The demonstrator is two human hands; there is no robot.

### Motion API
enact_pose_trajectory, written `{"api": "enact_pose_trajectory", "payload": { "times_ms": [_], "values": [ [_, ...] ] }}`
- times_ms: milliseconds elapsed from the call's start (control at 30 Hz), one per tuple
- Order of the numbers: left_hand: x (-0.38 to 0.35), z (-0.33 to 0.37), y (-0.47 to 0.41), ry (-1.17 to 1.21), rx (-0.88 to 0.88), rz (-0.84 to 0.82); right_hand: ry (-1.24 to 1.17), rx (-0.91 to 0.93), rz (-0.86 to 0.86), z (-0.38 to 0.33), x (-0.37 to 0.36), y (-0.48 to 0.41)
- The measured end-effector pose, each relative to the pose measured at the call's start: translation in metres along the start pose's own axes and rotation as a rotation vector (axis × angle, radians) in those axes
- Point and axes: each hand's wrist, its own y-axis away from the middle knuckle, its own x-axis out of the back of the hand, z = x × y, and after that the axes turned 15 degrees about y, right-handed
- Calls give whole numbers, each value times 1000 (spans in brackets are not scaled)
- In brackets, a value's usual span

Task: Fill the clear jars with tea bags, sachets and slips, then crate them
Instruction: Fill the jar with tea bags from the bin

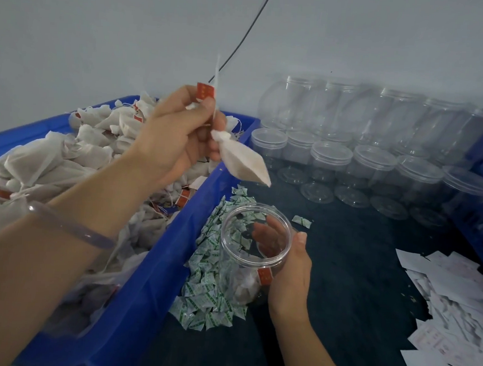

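Hands: the left hand (178,132) is raised above the bin, palm turned inward, wrist bent; the right hand (289,272) sits low by the counter.
Left grip: thumb and curled fingers pinch the string and red tag (205,91) of one tea bag (244,163), which hangs tilted, just past the bin's rim and above the jar.
Right grip: wraps the clear jar (230,270) from its right side, thumb along the outer wall near the rim, fingertips showing through the plastic.
Jar: round, smooth, transparent, wide-mouthed, tilted with its mouth up and to the left; a tea bag with a red tag lies inside near the bottom.
Bin (153,276): blue hard plastic, heaped with soft white fibrous tea bags, strings and red tags.
Sachets (203,300): small glossy white-and-green packets, piled against the bin's wall, beside and under the jar.
Slips (454,306): flat white printed paper, loosely scattered at the right.
Empty jars (378,169): clear, lidded, stacked in rows along the wall.
Counter (356,276): dark, matte.
Bracelet (68,225): translucent band on the left wrist.
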Motion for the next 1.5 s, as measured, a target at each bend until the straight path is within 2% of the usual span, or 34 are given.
{"api": "enact_pose_trajectory", "payload": {
  "times_ms": [67, 167, 233, 333, 367, 433, 500, 567, 600, 733, 833, 967, 1100, 1267, 1500],
  "values": [
    [-5, -7, 6, -124, 105, -89, 0, 14, -4, -2, 0, 0],
    [-11, -17, 14, -545, 244, -321, 13, 25, 1, -3, 0, 1],
    [-13, -21, 16, -703, 280, -403, 14, 22, 10, -4, 0, 1],
    [-7, -21, 7, -727, 190, -267, 7, 11, 19, -6, -1, 2],
    [-1, -21, 2, -791, 157, -199, 5, 3, 23, -6, -1, 2],
    [18, -19, -7, -1084, 187, -123, 11, -7, 21, -5, 0, 2],
    [43, -16, -12, -1413, 457, -145, 11, -37, 3, -3, 1, 1],
    [62, -15, -11, -1593, 803, -200, 18, -51, -6, -2, 2, 1],
    [67, -14, -10, -1634, 917, -222, 22, -54, -3, -2, 2, 1],
    [71, -18, -9, -1781, 1039, -291, 44, -57, 11, 1, 3, 0],
    [67, -24, -9, -1810, 1045, -266, 79, -52, 25, 2, 4, -1],
    [69, -27, -8, -1889, 967, -199, 88, -61, 26, 3, 3, -1],
    [72, -23, -6, -1932, 999, -124, 48, -78, 28, 0, 2, 0],
    [80, -15, -8, -1824, 954, 6, 48, -79, 19, 1, 3, -1],
    [94, -8, -10, -1604, 900, 82, 44, -73, 17, 2, 3, -1]
  ]
}}
